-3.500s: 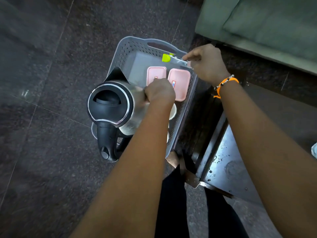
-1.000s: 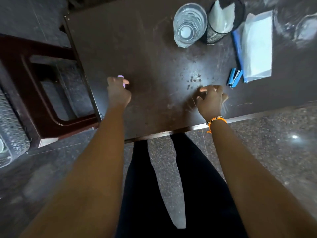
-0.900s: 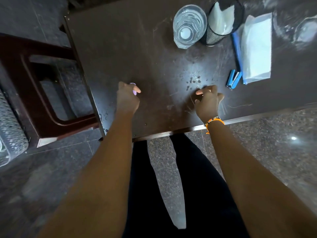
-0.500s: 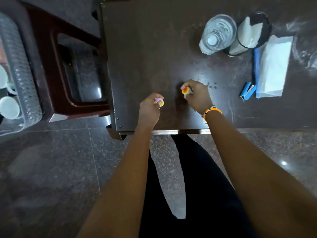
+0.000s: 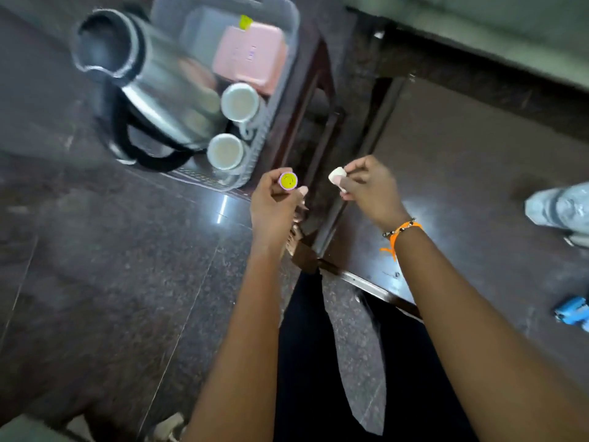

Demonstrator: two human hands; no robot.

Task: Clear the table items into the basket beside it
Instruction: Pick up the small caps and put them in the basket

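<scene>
My left hand pinches a small round purple piece with a yellow smiley face, just off the near corner of the grey basket. My right hand pinches a small pale piece over the left end of the dark table. The basket stands on the floor at upper left and holds a steel kettle, two white cups, pink lidded boxes and a yellow-green tipped item.
A dark wooden chair stands between basket and table. A clear water glass and a blue stapler lie on the table at the right edge. A green sofa is at the top right.
Both hands lifted small pieces off the table and carried them left toward the basket. The view swung left, bringing the basket with the kettle into sight.
</scene>
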